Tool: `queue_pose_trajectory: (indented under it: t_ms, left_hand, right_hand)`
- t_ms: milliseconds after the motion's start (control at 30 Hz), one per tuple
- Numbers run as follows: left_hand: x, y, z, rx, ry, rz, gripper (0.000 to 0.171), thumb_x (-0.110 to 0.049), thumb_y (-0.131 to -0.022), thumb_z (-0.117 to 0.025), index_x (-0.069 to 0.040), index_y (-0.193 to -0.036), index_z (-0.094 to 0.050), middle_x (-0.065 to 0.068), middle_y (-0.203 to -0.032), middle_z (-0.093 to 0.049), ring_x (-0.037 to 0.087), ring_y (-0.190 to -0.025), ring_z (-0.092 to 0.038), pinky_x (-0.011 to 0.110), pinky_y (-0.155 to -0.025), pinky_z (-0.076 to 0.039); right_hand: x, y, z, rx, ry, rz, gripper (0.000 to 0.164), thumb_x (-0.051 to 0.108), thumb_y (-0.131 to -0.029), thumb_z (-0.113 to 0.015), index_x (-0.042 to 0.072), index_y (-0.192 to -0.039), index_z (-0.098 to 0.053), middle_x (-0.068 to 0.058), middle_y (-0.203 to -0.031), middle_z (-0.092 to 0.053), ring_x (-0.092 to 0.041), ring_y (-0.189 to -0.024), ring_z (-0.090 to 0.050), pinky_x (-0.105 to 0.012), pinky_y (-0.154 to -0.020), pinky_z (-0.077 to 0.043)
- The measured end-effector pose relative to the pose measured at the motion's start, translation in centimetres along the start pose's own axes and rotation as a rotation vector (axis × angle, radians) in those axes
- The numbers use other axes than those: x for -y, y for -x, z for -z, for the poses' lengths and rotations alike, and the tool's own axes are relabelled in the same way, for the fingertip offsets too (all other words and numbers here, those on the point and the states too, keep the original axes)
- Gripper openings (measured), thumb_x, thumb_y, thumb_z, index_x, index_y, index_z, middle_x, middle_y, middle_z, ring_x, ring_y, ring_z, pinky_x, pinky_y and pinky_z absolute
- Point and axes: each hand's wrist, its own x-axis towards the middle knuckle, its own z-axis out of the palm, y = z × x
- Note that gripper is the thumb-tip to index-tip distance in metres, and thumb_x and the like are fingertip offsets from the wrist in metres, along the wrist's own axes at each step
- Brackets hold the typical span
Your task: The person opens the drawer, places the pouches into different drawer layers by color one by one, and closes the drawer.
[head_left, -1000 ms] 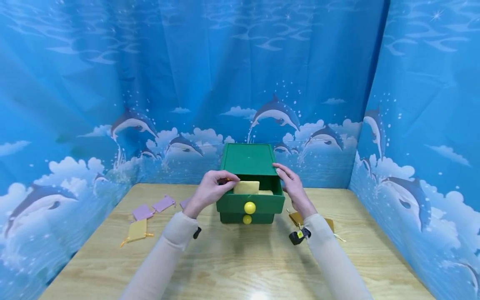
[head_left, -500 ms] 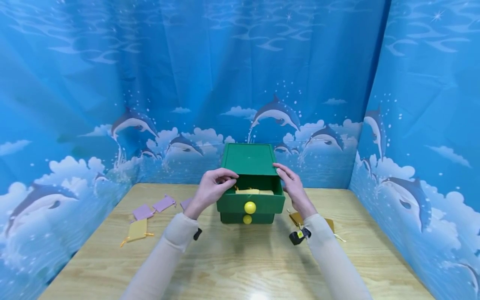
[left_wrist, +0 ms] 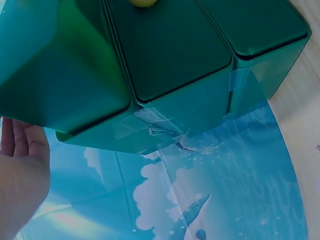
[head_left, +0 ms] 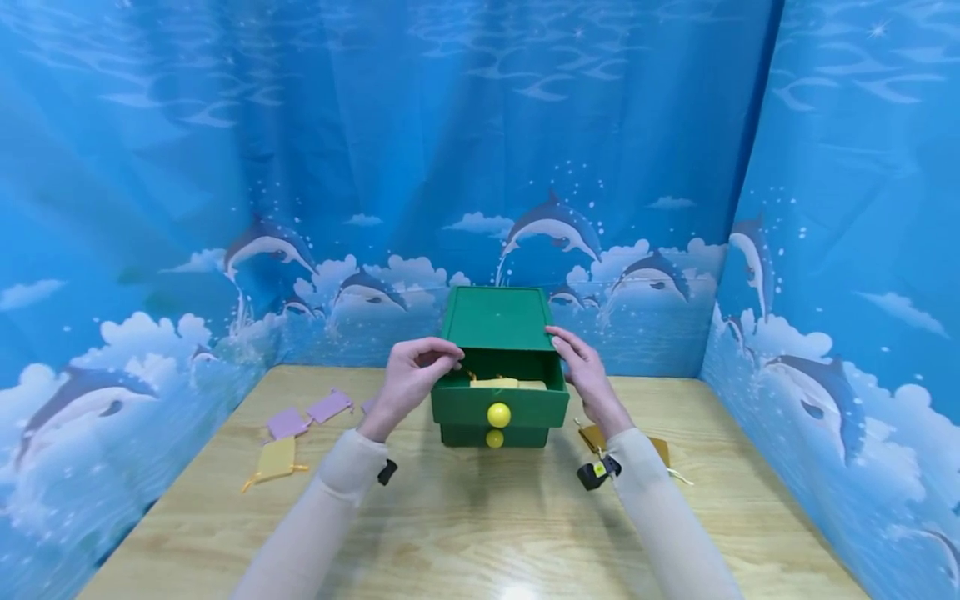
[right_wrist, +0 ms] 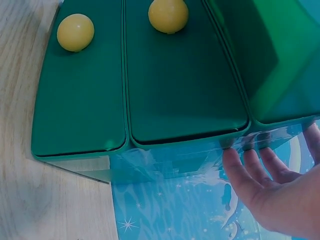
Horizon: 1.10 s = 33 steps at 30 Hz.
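Observation:
A green drawer cabinet [head_left: 498,317] stands on the table with its top drawer [head_left: 465,408] pulled out. Pale yellow drawstring pouches [head_left: 495,383] lie inside that drawer, partly hidden by its front. My left hand [head_left: 410,379] is at the drawer's upper left edge, its thumb near the bent forefinger and nothing visible between them. In the left wrist view the left hand [left_wrist: 25,175] is beside the green wall, fingertips hidden. Against the cabinet's right side rests my right hand [head_left: 588,375]; the right wrist view shows its fingers [right_wrist: 242,177] extended, touching that side.
Lilac pouches [head_left: 327,407] and a yellow pouch [head_left: 275,458] lie on the table [head_left: 480,517] at left. Brown pouches [head_left: 592,437] lie at right, partly behind the right forearm. A yellow knob [head_left: 498,415] sticks out of the drawer front. A dolphin-print curtain [head_left: 375,167] closes off the back.
The yellow pouch that my left hand held upright has gone down into the drawer and been let go. My left hand has since shifted slightly left. The right hand stays in place.

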Motion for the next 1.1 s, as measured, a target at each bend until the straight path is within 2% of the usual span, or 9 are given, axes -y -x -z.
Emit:
queue_pose_trajectory:
  t_ms: [167, 367, 433, 567, 667, 800, 933, 1100]
  left_hand:
    - [0.3, 0.6, 0.9, -0.125, 0.003, -0.016, 0.013, -0.002, -0.094, -0.062, 0.003, -0.099, -0.073, 0.028, -0.098, -0.069, 0.021, -0.079, -0.069, 0.036, -0.074, -0.059]
    - [1.2, 1.9, 2.4, -0.227, -0.021, 0.050, 0.012, -0.006, -0.094, -0.064, 0.001, -0.099, -0.074, 0.019, -0.094, -0.072, 0.024, -0.075, -0.067, 0.027, -0.063, -0.054]
    - [1.4, 2.5, 3.1, -0.234, -0.036, 0.081, 0.013, -0.004, -0.095, -0.063, 0.002, -0.100, -0.073, 0.016, -0.095, -0.073, 0.023, -0.074, -0.067, 0.026, -0.061, -0.053]
    - [1.1, 3.6, 4.1, -0.242, -0.040, 0.151, 0.014, 0.000, -0.095, -0.061, 0.008, -0.102, -0.069, 0.022, -0.098, -0.072, 0.018, -0.071, -0.066, 0.023, -0.060, -0.052]
    - [1.1, 4.3, 4.8, -0.254, -0.041, 0.190, 0.015, 0.000, -0.094, -0.062, 0.010, -0.103, -0.068, 0.019, -0.096, -0.072, 0.017, -0.069, -0.066, 0.022, -0.059, -0.051]
    - [2.5, 4.8, 6.0, -0.276, -0.055, 0.234, 0.015, -0.006, -0.094, -0.065, 0.005, -0.103, -0.070, 0.005, -0.092, -0.074, 0.015, -0.069, -0.065, 0.022, -0.059, -0.051]
    - [4.1, 5.1, 6.9, -0.304, -0.066, 0.271, 0.012, -0.010, -0.093, -0.067, -0.001, -0.101, -0.072, -0.001, -0.090, -0.074, 0.009, -0.069, -0.065, 0.022, -0.058, -0.050]
    - [4.9, 5.5, 8.5, -0.273, -0.123, 0.331, 0.015, -0.013, -0.094, -0.066, -0.003, -0.104, -0.071, -0.008, -0.091, -0.073, 0.008, -0.076, -0.066, 0.023, -0.062, -0.052]
  right_hand:
    - [0.0, 0.0, -0.2, 0.011, -0.004, 0.001, 0.055, 0.054, -0.098, -0.048, 0.027, -0.146, -0.047, 0.002, -0.159, -0.033, -0.029, -0.144, -0.032, -0.064, -0.111, -0.029]
    - [-0.1, -0.1, -0.3, 0.009, -0.006, -0.004, 0.053, 0.054, -0.098, -0.049, 0.027, -0.144, -0.049, 0.003, -0.158, -0.033, -0.029, -0.144, -0.032, -0.065, -0.112, -0.027]
    - [-0.2, -0.1, -0.3, 0.017, -0.006, -0.014, 0.053, 0.054, -0.099, -0.048, 0.028, -0.145, -0.048, 0.003, -0.159, -0.033, -0.029, -0.145, -0.031, -0.065, -0.112, -0.026]
    - [-0.4, 0.0, -0.3, 0.026, -0.010, -0.028, 0.052, 0.052, -0.100, -0.047, 0.027, -0.146, -0.047, 0.002, -0.160, -0.031, -0.030, -0.146, -0.029, -0.065, -0.113, -0.024]
    - [-0.4, 0.1, -0.3, 0.022, -0.011, -0.030, 0.052, 0.051, -0.100, -0.047, 0.026, -0.146, -0.047, 0.002, -0.160, -0.030, -0.030, -0.146, -0.029, -0.065, -0.113, -0.025]
    - [-0.3, -0.1, -0.2, 0.011, -0.009, -0.024, 0.053, 0.053, -0.099, -0.048, 0.027, -0.145, -0.048, 0.002, -0.159, -0.032, -0.030, -0.145, -0.031, -0.065, -0.112, -0.026]
    - [-0.1, -0.1, -0.1, 0.005, -0.007, -0.013, 0.053, 0.053, -0.099, -0.048, 0.026, -0.145, -0.048, 0.002, -0.158, -0.033, -0.030, -0.144, -0.032, -0.066, -0.112, -0.027]
    - [0.1, 0.0, 0.0, -0.004, -0.007, -0.011, 0.051, 0.052, -0.100, -0.048, 0.026, -0.144, -0.049, 0.002, -0.158, -0.034, -0.030, -0.144, -0.033, -0.066, -0.111, -0.027]
